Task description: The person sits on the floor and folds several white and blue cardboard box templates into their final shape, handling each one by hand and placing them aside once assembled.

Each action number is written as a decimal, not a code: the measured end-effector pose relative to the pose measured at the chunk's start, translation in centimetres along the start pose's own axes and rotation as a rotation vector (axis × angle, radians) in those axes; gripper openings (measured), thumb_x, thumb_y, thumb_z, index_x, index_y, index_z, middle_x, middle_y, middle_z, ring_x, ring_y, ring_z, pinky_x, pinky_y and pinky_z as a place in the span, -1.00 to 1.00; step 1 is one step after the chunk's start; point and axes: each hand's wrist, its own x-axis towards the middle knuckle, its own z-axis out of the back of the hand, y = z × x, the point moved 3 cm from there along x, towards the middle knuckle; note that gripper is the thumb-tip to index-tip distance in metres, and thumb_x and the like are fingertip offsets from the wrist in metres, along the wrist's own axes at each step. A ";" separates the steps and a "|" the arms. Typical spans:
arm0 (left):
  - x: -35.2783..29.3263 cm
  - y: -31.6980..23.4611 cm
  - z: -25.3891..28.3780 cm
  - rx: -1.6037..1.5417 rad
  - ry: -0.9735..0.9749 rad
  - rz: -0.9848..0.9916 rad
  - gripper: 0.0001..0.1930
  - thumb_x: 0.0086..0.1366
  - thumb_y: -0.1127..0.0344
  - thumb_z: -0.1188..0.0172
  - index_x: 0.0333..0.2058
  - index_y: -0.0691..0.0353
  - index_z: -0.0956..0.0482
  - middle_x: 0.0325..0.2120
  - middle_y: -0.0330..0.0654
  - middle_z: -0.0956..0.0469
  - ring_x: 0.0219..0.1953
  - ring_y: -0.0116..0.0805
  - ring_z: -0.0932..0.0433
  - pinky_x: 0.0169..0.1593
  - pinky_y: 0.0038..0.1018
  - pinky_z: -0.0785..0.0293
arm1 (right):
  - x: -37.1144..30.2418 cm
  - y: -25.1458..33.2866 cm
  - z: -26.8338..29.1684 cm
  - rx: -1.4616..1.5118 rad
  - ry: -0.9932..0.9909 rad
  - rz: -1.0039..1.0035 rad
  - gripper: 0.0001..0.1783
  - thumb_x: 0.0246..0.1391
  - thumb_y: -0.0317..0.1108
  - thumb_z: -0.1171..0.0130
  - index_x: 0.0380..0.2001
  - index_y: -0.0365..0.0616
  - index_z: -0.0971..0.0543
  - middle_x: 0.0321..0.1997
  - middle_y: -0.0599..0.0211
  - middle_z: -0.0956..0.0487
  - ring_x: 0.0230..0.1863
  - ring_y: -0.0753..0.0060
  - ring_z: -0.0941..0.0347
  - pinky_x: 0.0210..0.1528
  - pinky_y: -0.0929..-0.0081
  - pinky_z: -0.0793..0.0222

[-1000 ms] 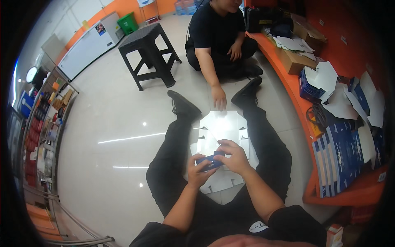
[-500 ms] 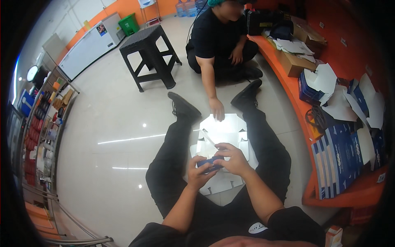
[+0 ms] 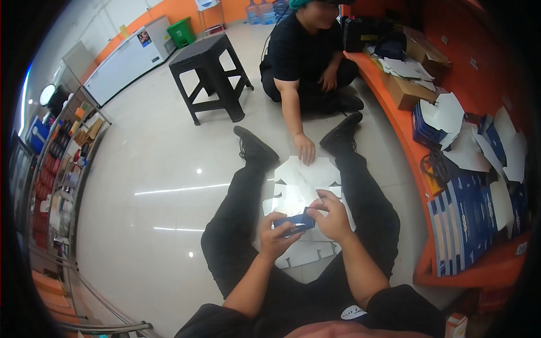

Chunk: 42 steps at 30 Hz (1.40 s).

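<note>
Pale floor (image 3: 152, 155), 1 stool (image 3: 202, 50), 1 blue box (image 3: 297, 225) in the wearer's 2 hands (image 3: 274, 234).

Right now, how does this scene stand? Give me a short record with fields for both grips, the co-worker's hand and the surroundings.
Left grip: closed on the left end of a blue cardboard piece
Right grip: pinching the piece's right end
Between the legs: white cardboard sheets on the tiled floor
Co-worker's hand: at the sheets' far edge, contact unclear
Right side: blue-and-white cardboard on an orange bench
Farther off: dark stool, upright
</note>
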 end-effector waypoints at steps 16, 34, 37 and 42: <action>1.8 -2.8 3.1 0.023 0.064 -0.035 -0.54 -0.31 0.32 -0.73 -0.35 0.05 -0.70 -0.10 -0.14 -0.50 -0.07 -0.16 -0.58 -0.01 -0.28 -0.61 | -0.5 3.4 -0.2 -0.027 0.188 0.008 -0.67 -0.04 -0.45 -0.48 -0.18 -0.27 -0.62 0.32 -0.02 -0.40 0.24 0.07 -0.49 0.22 0.25 -0.50; 10.8 -10.3 5.2 -0.226 0.162 -0.390 -0.58 -0.24 0.40 -0.59 -0.32 -0.04 -0.68 -0.10 -0.24 -0.57 0.03 -0.12 -0.53 0.15 -0.12 -0.41 | -3.3 12.7 6.0 -0.082 -0.129 0.046 -0.76 0.06 -0.46 -0.46 -0.20 -0.35 -0.73 0.17 0.11 -0.55 -0.13 0.33 -0.70 -0.04 0.50 -0.57; 9.1 -10.7 4.2 -0.262 0.161 -0.389 -0.56 -0.26 0.38 -0.60 -0.31 -0.04 -0.69 -0.10 -0.27 -0.59 0.04 -0.13 -0.54 0.15 -0.12 -0.42 | -4.9 11.8 6.4 -0.118 -0.117 0.037 -0.74 0.08 -0.46 -0.45 -0.17 -0.36 -0.72 0.19 0.10 -0.54 -0.12 0.34 -0.69 -0.05 0.53 -0.58; 7.5 -8.1 3.1 -0.337 0.189 -0.339 -0.56 -0.25 0.34 -0.62 -0.29 -0.02 -0.70 -0.09 -0.24 -0.61 0.02 -0.10 -0.56 0.12 -0.16 -0.45 | -5.9 10.7 5.6 -0.131 -0.054 -0.073 -0.72 0.07 -0.50 -0.44 -0.15 -0.39 -0.69 0.23 0.05 -0.46 -0.03 0.31 -0.65 -0.05 0.47 -0.60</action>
